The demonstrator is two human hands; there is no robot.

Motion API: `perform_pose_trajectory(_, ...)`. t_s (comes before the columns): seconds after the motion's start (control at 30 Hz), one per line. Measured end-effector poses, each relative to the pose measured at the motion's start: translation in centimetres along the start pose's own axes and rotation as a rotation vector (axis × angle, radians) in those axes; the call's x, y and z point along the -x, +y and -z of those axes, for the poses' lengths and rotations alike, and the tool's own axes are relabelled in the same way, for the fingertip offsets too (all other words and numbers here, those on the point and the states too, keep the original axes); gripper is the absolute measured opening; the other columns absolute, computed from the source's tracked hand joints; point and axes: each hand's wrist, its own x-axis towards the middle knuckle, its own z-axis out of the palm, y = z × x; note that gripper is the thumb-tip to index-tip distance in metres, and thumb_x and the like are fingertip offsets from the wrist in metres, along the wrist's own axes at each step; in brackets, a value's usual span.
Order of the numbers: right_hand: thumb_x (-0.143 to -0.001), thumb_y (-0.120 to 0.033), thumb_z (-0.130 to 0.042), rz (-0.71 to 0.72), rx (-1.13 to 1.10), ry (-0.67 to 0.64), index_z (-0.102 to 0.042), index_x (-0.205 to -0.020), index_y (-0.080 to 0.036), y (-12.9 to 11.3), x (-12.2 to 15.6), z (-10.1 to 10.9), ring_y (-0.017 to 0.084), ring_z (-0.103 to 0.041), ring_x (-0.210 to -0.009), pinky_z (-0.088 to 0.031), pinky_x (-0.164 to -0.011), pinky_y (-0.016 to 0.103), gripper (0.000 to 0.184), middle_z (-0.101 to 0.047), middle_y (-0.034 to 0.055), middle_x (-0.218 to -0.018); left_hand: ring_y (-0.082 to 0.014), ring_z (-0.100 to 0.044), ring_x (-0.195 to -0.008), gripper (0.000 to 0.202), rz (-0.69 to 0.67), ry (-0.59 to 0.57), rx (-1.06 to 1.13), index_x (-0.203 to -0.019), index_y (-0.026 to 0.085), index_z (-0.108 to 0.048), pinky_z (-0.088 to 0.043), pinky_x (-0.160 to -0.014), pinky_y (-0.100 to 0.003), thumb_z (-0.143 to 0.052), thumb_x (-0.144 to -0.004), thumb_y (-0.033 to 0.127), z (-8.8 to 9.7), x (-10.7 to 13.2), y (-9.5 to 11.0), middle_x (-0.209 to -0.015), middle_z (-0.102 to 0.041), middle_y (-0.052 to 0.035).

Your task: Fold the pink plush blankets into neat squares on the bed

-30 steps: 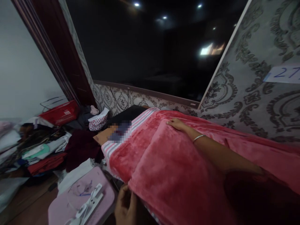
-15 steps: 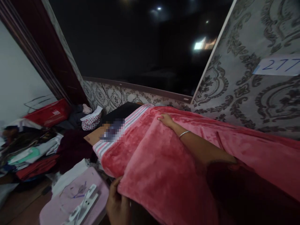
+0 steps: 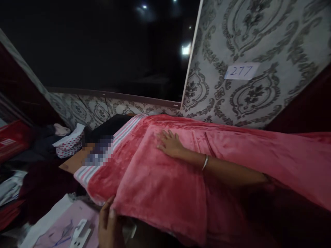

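A pink-red fleece blanket (image 3: 165, 186) with a striped border lies spread over a raised surface in front of me. My right hand (image 3: 169, 143) rests flat on top of it, fingers stretched out and apart, a silver bangle on the wrist. At the bottom of the view my left hand (image 3: 108, 225) pinches the blanket's near folded edge, thumb on the underside.
A patterned wall carries a paper label "277" (image 3: 241, 71). A large dark panel (image 3: 103, 48) fills the back. On the left lie piled clothes, a polka-dot bag (image 3: 69, 143) and a red basket (image 3: 10, 139). A pink board (image 3: 64, 229) sits below left.
The camera has swung right, so everything shifts left. My right hand slid back from the blanket's far fold toward the middle and now lies flat. My left hand still holds the near edge.
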Motion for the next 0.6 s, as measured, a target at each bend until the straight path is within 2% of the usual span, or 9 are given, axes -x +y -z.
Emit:
perform_pose_trajectory(0.1,-0.100,-0.064,-0.033,-0.034,-0.043,-0.021,-0.028,-0.161,-0.030,-0.3,1.2,-0.6,0.037,-0.009,-0.154,-0.008,-0.119,0.065,0.069,-0.018,0.0106,-0.168,-0.0233,-0.068,-0.083,0.065,0.073,-0.050,-0.033,-0.113,0.022,-0.068,-0.057,-0.073,-0.033,-0.084,-0.059,0.056,-0.8,0.3,0.9,-0.092,-0.072,-0.0034)
perform_pose_trajectory(0.2,-0.101,-0.060,-0.034,-0.044,-0.099,-0.054,-0.030,-0.160,-0.030,-0.2,1.7,0.2,0.036,-0.010,-0.155,-0.008,-0.120,0.063,0.067,-0.018,0.0096,-0.168,-0.0224,-0.068,-0.076,0.066,0.188,-0.065,-0.027,-0.108,0.019,-0.068,-0.057,-0.070,-0.034,-0.084,-0.057,0.056,-1.3,0.7,2.2,-0.083,-0.071,-0.0030)
perform_pose_trajectory(0.37,-0.100,-0.057,-0.038,-0.183,-0.107,0.080,-0.027,-0.161,-0.026,1.8,5.5,1.6,0.037,-0.004,-0.155,-0.004,-0.120,0.062,0.069,-0.013,0.0114,-0.169,-0.0188,-0.062,-0.061,0.052,0.321,-0.072,0.045,-0.095,0.018,-0.068,-0.053,-0.058,-0.032,-0.084,-0.057,0.050,-1.8,1.1,4.0,-0.070,-0.067,-0.0022)
perform_pose_trajectory(0.5,-0.101,-0.059,-0.037,-0.244,-0.156,0.013,-0.024,-0.162,-0.025,3.1,7.9,1.7,0.036,-0.007,-0.155,-0.005,-0.122,0.056,0.071,-0.015,0.0130,-0.169,-0.0158,-0.055,-0.052,0.054,0.313,-0.060,0.034,-0.089,0.015,-0.068,-0.045,-0.046,-0.028,-0.086,-0.052,0.052,-2.0,1.1,4.5,-0.063,-0.063,-0.0010)
perform_pose_trajectory(0.6,-0.102,-0.051,-0.037,-0.258,-0.201,-0.022,-0.029,-0.161,-0.023,2.7,8.8,2.5,0.035,-0.012,-0.155,-0.009,-0.123,0.054,0.066,-0.020,0.0127,-0.168,-0.0157,-0.056,-0.053,0.055,0.207,-0.096,0.022,-0.088,0.016,-0.068,-0.047,-0.046,-0.027,-0.087,-0.053,0.053,-2.5,1.1,4.4,-0.061,-0.060,0.0001)
